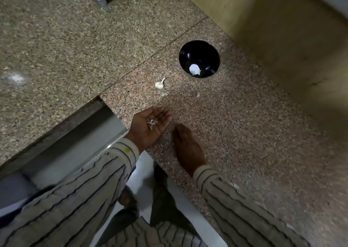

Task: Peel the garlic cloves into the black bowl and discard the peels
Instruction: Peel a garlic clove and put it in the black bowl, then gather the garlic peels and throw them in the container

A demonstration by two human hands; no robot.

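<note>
While palm-up, left hand (151,123): grip wide, cupping garlic peels (152,123)
Right hand (188,148): grip wide, flat on worktop (244,133)
Black bowl (199,59): holds peeled garlic (194,70)

The left hand (151,125) lies palm up over the speckled counter (244,133), cupping a few garlic peels (152,123). At its 3 o'clock the right hand (188,147) rests palm down, fingers straight. At 1 o'clock the black bowl (199,59) holds peeled garlic (194,69); an unpeeled clove (160,84) lies at 12.
</note>
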